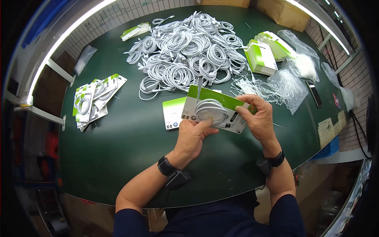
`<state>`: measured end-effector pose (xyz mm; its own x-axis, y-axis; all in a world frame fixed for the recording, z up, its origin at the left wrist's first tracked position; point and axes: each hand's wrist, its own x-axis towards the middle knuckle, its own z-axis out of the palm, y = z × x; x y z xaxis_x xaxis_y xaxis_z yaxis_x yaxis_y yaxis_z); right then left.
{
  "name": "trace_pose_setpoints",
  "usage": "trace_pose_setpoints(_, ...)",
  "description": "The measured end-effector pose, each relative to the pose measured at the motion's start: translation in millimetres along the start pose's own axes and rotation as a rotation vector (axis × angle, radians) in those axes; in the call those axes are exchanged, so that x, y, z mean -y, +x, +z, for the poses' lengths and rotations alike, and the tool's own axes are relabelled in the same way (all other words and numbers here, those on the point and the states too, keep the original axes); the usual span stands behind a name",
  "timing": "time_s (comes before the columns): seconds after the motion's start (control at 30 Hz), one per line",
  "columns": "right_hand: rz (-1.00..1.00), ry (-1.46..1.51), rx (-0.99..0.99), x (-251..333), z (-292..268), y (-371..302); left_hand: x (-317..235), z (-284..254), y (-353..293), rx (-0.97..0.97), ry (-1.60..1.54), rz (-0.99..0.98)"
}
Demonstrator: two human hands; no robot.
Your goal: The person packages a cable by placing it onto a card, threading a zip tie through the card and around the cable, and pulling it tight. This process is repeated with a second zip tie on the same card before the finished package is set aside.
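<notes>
Over the middle of the table I hold a green-and-white packaging card [219, 96] tilted in both hands. A white coiled cable [211, 106] lies against the card's front. My left hand [191, 136] is closed on the card's lower left edge, its thumb pressing on the coil. My right hand [258, 116] pinches the card's right end between thumb and fingers. Behind it on the table lies another green-and-white card [172, 112], partly covered by the held one. A large heap of coiled white cables [189, 51] rises just beyond my hands.
Carded cables [94, 98] are piled at left. Stacks of blank cards [262, 57] stand at far right, beside clear plastic bags [290, 89] and loose white cable ties [258, 89]. A phone [314, 94] lies near the right edge. A cardboard box [284, 15] stands behind.
</notes>
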<state>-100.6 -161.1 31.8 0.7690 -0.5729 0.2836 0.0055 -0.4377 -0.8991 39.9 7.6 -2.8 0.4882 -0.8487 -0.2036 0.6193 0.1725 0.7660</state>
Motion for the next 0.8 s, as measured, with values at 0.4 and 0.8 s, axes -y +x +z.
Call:
trace_pose_setpoints(0.4, 0.013, 0.014, 0.043, 4, -5, 8, -59, 3, 6, -0.142, 1.622, 1.009)
trace_pose_setpoints(0.8, -0.087, -0.115, 0.200, 2, -1, 2, -32, -1, -1, 0.167, 1.769, 0.919)
